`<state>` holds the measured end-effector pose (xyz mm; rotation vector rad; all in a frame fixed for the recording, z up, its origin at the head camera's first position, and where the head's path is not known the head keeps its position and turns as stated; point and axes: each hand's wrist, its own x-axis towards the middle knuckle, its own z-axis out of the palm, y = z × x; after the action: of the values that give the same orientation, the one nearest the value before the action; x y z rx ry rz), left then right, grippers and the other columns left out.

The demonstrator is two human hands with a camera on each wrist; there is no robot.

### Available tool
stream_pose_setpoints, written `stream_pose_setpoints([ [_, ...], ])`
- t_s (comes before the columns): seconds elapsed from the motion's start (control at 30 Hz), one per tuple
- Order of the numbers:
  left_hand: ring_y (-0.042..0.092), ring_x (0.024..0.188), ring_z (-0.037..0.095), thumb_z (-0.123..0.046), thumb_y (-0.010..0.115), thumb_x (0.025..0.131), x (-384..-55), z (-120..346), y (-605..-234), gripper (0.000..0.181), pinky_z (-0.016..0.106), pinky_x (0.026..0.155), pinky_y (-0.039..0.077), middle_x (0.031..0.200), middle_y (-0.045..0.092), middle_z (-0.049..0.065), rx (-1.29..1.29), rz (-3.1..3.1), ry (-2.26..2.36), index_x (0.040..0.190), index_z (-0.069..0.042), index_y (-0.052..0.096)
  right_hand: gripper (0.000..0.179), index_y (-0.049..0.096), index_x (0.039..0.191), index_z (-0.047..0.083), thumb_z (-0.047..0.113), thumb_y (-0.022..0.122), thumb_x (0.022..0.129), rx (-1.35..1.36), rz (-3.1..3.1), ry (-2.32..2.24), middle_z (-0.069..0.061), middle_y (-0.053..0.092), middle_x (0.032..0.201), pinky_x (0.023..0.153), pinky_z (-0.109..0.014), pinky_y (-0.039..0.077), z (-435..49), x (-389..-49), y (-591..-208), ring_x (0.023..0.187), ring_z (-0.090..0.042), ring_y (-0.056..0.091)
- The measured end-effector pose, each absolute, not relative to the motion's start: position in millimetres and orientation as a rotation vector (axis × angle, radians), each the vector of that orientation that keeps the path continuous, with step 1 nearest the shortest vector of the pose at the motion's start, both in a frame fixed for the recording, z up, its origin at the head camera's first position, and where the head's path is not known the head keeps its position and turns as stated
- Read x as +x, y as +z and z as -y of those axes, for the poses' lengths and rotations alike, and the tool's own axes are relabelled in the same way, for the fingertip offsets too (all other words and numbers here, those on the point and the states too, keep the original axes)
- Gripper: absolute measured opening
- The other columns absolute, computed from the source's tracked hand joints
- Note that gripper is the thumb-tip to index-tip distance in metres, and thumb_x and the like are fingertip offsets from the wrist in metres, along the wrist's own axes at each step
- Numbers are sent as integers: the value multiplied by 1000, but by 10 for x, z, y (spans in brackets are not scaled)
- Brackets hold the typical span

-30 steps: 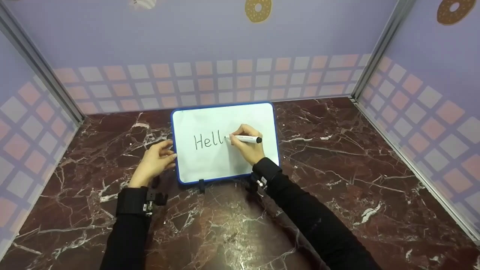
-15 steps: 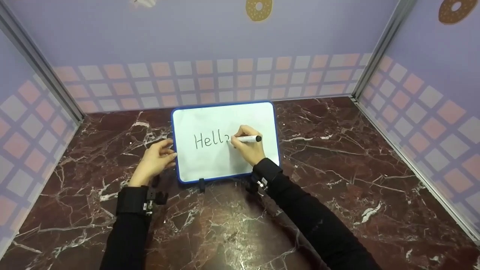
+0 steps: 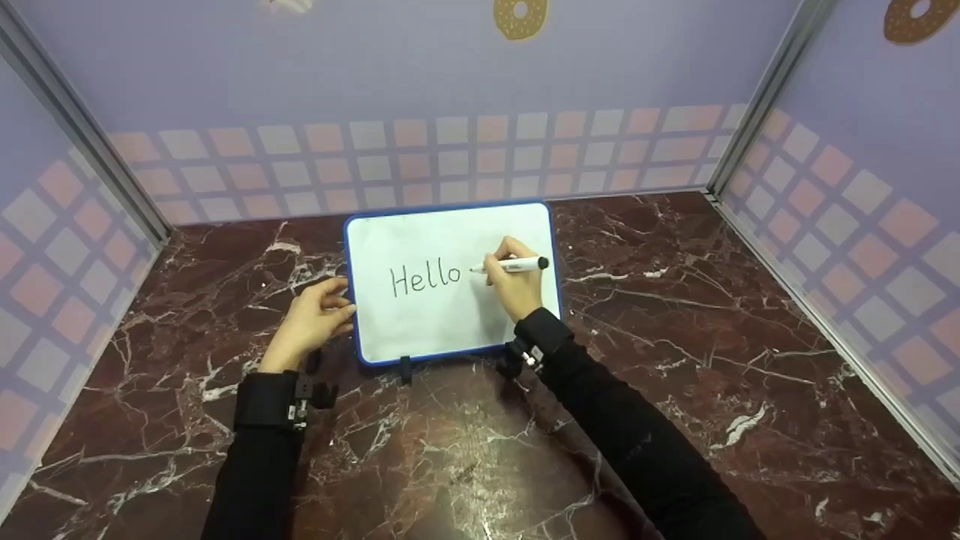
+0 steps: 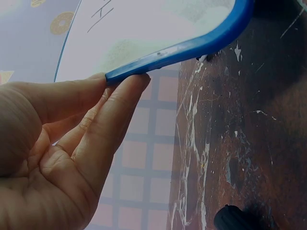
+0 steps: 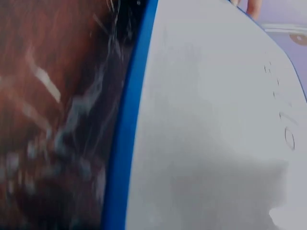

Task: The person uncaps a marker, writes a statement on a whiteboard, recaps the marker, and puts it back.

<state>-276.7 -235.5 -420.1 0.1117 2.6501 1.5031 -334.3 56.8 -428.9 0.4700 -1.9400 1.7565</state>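
A whiteboard [image 3: 420,326] with a blue frame [image 4: 172,53] leans back on the table, the black handwritten word "Hello" [image 3: 425,280] across its middle. At its left edge my left hand [image 3: 311,319] pinches the frame; the left wrist view shows the thumb in front and fingers behind. My right hand [image 3: 519,289] grips a white marker [image 3: 523,265] with a black end. Its tip points left, just right of the "o"; whether it touches the board I cannot tell. In the right wrist view the marker is out of sight, and the writing [image 5: 289,138] shows at the right.
A black foot [image 3: 406,370] supports the board's lower edge. The dark red marbled table [image 3: 450,465] extends around it. Behind stands a purple wall [image 3: 420,67] with pink and white squares, and side walls rise left and right.
The "o" after "Hell" has been drawn. My right hand has moved right and slightly up with the marker, off the finished letter. My left hand stays at the board's edge.
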Motion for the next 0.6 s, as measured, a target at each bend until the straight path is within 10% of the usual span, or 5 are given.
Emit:
stream_pose_setpoints([
  [0.23, 65, 109, 40, 1, 53, 99, -2771, 2365, -4207, 54, 29, 84, 63, 129, 56, 38, 103, -2653, 1508, 148, 11, 33, 33, 46, 62, 10, -5, 60, 87, 458, 1949, 1750, 6, 53, 55, 45, -18, 34, -719, -3393, -4320, 46, -8, 52],
  [0.6, 65, 111, 41, 0, 54, 99, -2774, 2356, -4199, 54, 32, 86, 62, 128, 56, 38, 113, -2641, 1526, 148, 10, 33, 29, 51, 63, 1, -3, 67, 87, 410, 2020, 1764, -14, 62, 59, 46, -17, 38, -704, -3423, -4332, 50, -11, 57],
])
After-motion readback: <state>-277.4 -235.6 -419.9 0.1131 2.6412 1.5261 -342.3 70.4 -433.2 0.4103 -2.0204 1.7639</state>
